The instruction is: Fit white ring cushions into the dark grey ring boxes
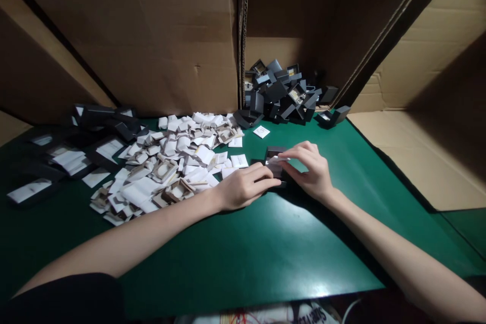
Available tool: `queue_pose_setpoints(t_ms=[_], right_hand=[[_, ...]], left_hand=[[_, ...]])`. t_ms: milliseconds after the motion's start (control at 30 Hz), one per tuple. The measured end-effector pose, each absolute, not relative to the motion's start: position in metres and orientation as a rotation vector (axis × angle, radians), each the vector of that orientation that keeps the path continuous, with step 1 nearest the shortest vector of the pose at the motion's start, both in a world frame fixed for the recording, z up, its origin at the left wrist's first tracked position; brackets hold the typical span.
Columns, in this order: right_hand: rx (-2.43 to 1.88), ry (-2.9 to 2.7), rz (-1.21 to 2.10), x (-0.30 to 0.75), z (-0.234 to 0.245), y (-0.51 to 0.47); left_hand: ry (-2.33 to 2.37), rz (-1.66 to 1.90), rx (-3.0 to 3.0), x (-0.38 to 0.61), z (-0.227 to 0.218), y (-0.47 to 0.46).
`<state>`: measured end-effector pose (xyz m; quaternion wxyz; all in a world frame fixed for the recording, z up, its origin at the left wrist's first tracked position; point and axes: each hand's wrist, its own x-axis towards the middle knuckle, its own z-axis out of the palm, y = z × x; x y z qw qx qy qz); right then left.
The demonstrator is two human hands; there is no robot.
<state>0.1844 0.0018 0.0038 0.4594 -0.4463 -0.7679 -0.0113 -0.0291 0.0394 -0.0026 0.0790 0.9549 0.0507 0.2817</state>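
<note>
A small black box (276,151) stands open on the green table (243,258), between my two hands. My left hand (246,186) is closed at the near left side of this box, its fingers curled against it and partly hiding it. Above the box, my right hand (309,168) pinches a small white paper piece (278,159) between thumb and fingers. To the left of the box lies a wide heap of white paper inserts (167,157), some folded into trays. One flat white card (261,132) rests just beyond the box.
Several black boxes (281,92) are piled inside a cardboard compartment (288,5) at the back. More dark boxes and white leaflets (70,160) lie at the far left. Cardboard walls (152,35) border the table's back, and a cardboard flap (417,162) lies at the right.
</note>
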Motion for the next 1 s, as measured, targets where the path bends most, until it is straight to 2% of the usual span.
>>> queue_pose_setpoints(t_ms=[133,300,667,1000], right_hand=[[-1.057,-1.984,-0.173,0.182,0.004,0.003],[-1.063,-1.942,-0.205,0.18,0.001,0.003],[-1.202,-1.872,0.287,0.178,-0.013,0.006],[-1.304,-1.783,0.446,0.178,-0.01,0.005]], left_hand=[[0.108,0.908,2.861,-0.028,-0.004,0.039],[0.027,0.973,2.872,-0.027,-0.005,0.039],[-0.021,0.891,2.897,-0.027,-0.004,0.038],[-0.028,0.896,2.919,-0.027,-0.004,0.038]])
